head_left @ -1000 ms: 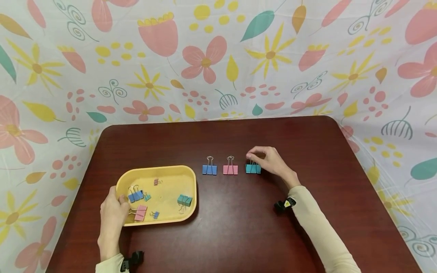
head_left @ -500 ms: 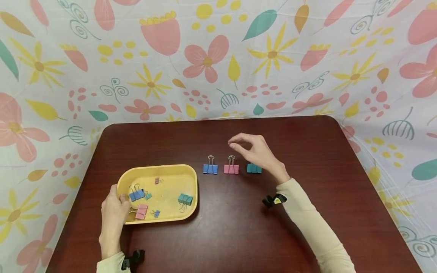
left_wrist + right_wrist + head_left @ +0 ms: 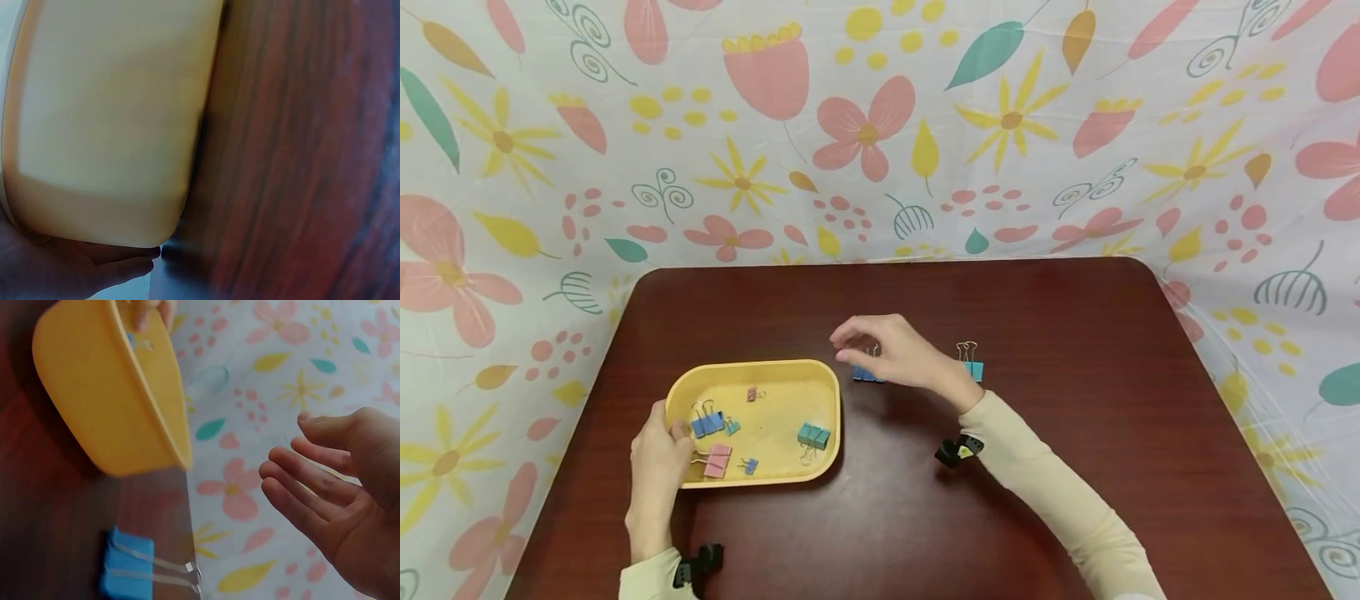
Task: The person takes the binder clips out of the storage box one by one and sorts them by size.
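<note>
At the lower left of the head view, the left hand (image 3: 658, 467) grips the rim of the yellow tray (image 3: 775, 425), its fingertips hidden behind the wall. Near the centre, the right hand (image 3: 891, 350), relaxed and holding nothing, covers part of a blue clip (image 3: 868, 375); a teal clip (image 3: 975, 369) farther right is partly hidden too.

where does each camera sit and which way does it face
Head: on the head, facing forward and down at the table, yellow tray and floral cloth; left hand, right hand and sleeves show.
Left wrist: worn there, facing the yellow tray's outside and the table; part of the left hand shows.
Right wrist: worn there, facing the yellow tray, a blue clip beside it and floral cloth; the right hand and part of the left show.
Shared: head and right wrist show that blue clip.
</note>
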`<state>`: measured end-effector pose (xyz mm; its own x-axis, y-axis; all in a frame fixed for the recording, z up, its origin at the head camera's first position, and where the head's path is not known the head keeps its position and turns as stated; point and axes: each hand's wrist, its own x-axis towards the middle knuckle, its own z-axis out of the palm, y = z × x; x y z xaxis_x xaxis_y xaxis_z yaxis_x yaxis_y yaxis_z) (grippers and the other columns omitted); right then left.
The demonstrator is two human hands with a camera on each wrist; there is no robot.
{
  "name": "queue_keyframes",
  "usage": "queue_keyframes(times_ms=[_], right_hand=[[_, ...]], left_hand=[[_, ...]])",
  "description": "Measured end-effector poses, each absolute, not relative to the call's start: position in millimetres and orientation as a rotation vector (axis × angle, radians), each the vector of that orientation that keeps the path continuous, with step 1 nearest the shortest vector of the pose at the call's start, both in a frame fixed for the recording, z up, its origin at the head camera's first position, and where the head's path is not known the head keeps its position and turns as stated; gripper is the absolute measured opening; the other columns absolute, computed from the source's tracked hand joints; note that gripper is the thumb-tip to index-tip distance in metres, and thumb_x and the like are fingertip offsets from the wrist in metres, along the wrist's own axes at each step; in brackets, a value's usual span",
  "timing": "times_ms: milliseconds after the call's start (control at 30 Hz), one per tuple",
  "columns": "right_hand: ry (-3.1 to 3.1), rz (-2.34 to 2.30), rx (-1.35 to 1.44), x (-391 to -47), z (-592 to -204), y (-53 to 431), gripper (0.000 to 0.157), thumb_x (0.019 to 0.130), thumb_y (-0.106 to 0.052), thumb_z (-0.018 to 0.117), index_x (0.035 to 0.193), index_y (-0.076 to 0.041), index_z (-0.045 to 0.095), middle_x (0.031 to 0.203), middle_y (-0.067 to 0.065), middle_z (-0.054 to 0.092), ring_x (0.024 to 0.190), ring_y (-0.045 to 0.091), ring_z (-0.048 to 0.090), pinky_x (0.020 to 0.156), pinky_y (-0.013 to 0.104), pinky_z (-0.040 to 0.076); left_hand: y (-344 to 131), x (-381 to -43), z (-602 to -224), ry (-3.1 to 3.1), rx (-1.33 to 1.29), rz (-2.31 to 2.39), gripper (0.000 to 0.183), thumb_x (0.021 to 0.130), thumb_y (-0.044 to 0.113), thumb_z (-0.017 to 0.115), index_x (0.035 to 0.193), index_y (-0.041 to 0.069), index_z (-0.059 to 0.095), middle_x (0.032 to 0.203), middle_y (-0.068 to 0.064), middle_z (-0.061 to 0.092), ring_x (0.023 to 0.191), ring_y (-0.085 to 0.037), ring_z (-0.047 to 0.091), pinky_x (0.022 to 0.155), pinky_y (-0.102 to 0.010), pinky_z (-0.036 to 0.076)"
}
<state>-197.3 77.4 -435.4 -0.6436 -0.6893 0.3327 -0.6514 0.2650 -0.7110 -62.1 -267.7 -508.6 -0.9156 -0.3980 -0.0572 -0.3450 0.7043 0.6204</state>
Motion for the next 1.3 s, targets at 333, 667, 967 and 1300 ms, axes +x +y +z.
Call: queue_keyframes(times_ms=[333,667,967,1300], right_hand=[[2.374,-1.199,-1.389,-180,-446,40,0.027,0.095,-0.015,0.071,0.121,-0.008,0.066,0.107,0.005,0.076,0.102,0.016,0.072,0.083,0.028,0.059],[2.256,-0.899,-1.48,-163,-461,16,0.034,0.094,-0.016,0.073,0.125,-0.005,0.066,0.119,0.009,0.072,0.109,0.018,0.07,0.096,0.029,0.054],[2.257,-0.406,-1.459,-149,-469,1,0.028,0.089,-0.015,0.078,0.116,-0.017,0.074,0.114,-0.005,0.072,0.105,0.005,0.064,0.092,0.017,0.048],[2.294,-0.324,-1.516,-145,-475,-8,0.012,0.082,-0.012,0.082,0.09,-0.021,0.079,0.093,-0.011,0.072,0.082,0.0,0.059,0.076,0.014,0.047]], left_hand=[[-268,-60,-510,-2.832,0.621,-1.0,0.04,0.101,0.006,0.042,0.14,-0.005,0.046,0.119,-0.034,0.061,0.11,-0.052,0.059,0.089,-0.064,0.044],[-268,-60,-512,-2.825,0.611,-0.993,0.039,0.101,0.006,0.042,0.138,-0.005,0.046,0.118,-0.034,0.062,0.11,-0.052,0.059,0.09,-0.064,0.043],[-268,-62,-512,-2.81,0.608,-0.992,0.04,0.101,0.006,0.043,0.14,-0.003,0.047,0.119,-0.035,0.062,0.11,-0.053,0.059,0.089,-0.064,0.043],[-269,-64,-511,-2.804,0.601,-0.986,0.041,0.1,0.006,0.043,0.14,-0.003,0.047,0.119,-0.035,0.062,0.109,-0.053,0.059,0.09,-0.064,0.043]])
